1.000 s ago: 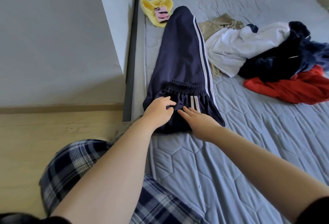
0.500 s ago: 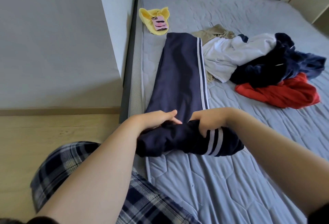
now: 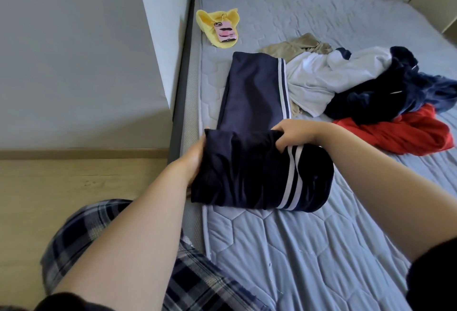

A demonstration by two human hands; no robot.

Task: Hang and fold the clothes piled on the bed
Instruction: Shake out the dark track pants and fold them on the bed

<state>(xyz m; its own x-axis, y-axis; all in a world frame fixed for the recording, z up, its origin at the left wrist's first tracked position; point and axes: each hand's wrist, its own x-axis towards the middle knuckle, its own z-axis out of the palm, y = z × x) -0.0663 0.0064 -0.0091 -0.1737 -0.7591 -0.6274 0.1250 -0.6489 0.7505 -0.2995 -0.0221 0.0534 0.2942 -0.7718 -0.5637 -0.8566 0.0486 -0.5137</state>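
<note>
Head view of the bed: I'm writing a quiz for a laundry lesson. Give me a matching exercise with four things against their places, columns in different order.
Things:
1. striped navy pants
2. pink phone
3. red garment
4. white garment

Places:
A. lying on the yellow cloth
B. gripped by the left hand and the right hand
C. between the tan garment and the dark blue clothes
D. partly under the dark blue clothes

Pairs: 1-B, 2-A, 3-D, 4-C
</note>
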